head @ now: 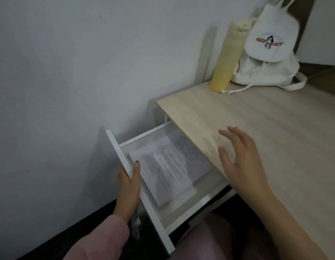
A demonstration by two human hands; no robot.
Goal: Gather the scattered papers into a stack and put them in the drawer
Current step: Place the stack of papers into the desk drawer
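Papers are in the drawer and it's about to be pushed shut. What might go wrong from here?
1. The papers lie askew, the top sheets fanned out; a raised corner might catch under the desk top and crumple as the drawer slides in.
2. The left hand grips the drawer's front panel with its thumb hooked over the inside edge; it could get pinched against the desk.
3. The right hand hovers open above the desk edge, near the closing gap.

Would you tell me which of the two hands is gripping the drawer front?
The left hand, pink-sleeved, grips the white drawer front. The right hand hovers open over the desk edge, holding nothing.
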